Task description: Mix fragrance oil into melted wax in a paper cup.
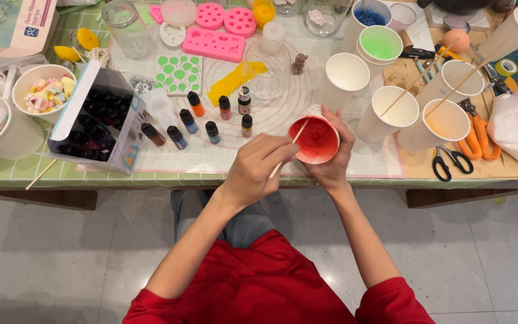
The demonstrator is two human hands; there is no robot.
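Note:
My right hand (334,162) is wrapped around a white paper cup (314,141) that holds red liquid, at the table's near edge. In my left hand (252,169), pinched between the fingers, is a thin wooden stick (290,149); its tip dips into the red liquid. Both forearms come up from red sleeves at the bottom of the view.
Several small dye bottles (213,132) stand just left of the cup, beside an open box of dark bottles (98,120). White paper cups (394,111) crowd the right, two with sticks. Black scissors (448,161), orange pliers (478,141), pink moulds (214,43) and a glass jar (128,27) lie farther back.

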